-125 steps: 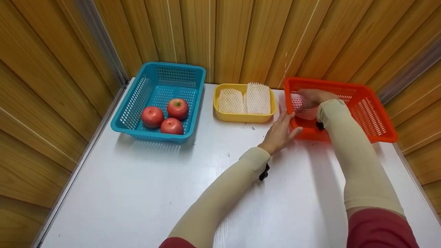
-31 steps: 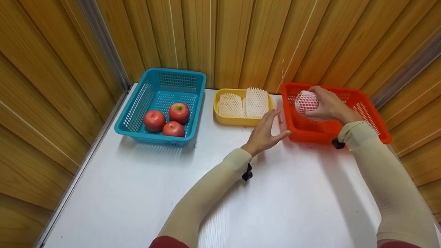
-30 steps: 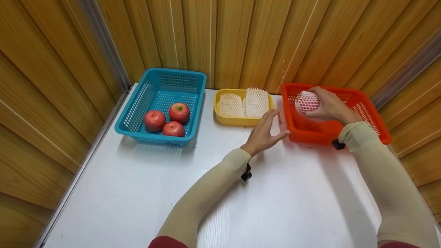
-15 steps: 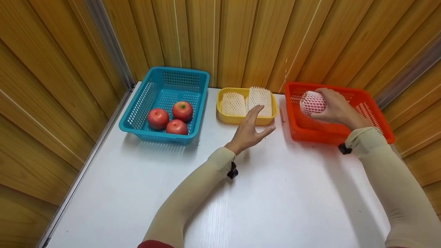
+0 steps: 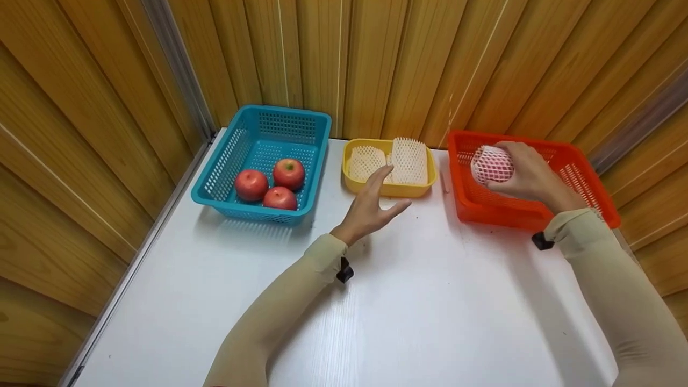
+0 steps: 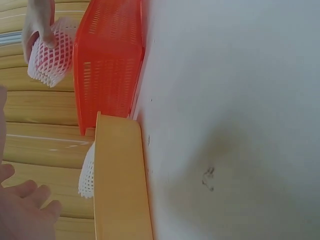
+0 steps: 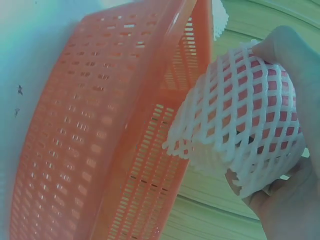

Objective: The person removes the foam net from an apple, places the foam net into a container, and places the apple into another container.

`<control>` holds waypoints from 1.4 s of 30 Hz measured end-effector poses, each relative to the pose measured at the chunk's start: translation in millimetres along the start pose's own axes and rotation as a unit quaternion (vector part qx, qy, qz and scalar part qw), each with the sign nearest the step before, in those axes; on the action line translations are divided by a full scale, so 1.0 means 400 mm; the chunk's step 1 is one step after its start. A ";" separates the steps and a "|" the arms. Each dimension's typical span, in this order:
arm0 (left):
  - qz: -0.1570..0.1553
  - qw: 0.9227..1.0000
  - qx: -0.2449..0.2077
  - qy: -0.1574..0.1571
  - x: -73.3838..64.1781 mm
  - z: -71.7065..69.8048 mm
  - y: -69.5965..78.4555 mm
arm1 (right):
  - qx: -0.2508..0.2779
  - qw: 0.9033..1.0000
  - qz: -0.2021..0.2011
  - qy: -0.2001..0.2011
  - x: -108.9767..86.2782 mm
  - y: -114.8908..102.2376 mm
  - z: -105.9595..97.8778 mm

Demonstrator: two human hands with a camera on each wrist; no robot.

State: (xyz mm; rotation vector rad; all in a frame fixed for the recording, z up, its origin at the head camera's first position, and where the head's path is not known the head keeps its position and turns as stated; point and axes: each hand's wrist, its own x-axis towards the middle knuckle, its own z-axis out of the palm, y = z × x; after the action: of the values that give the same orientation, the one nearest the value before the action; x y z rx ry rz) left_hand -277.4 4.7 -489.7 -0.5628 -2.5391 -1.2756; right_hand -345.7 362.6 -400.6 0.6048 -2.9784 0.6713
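My right hand (image 5: 529, 174) grips an apple (image 7: 272, 112) wrapped in a white foam net (image 5: 492, 164). In the left wrist view the wrapped apple hangs above the rim of the red basket (image 6: 107, 65); the net's loose end sticks out past the fruit. My left hand (image 5: 368, 207) holds nothing. Its fingers are spread, with the thumb apart, over the table in front of the yellow container (image 5: 387, 189). Folded white foam nets (image 5: 410, 161) lie in that container, one standing above its rim.
A blue basket (image 5: 317, 161) at the back left holds three apples, one of them a red apple (image 5: 251, 185) at its left. Ribbed wood-look walls (image 5: 371, 64) rise behind the white table (image 5: 398, 301).
My right hand, earlier down inside the red basket, has come up with the netted apple. My left hand has left the red basket's rim and moved left, past the yellow container's front.
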 end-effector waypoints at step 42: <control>-0.006 1.000 -0.006 0.028 -0.119 -0.113 -0.058 | -0.014 0.998 -0.050 0.036 -0.073 -0.092 0.041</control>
State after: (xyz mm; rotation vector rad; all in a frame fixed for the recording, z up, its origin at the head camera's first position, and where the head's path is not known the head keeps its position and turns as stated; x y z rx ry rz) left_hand -243.0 -55.2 -497.7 -0.5075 -2.4957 -1.2933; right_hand -304.1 335.9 -403.6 0.7078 -2.8637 0.6297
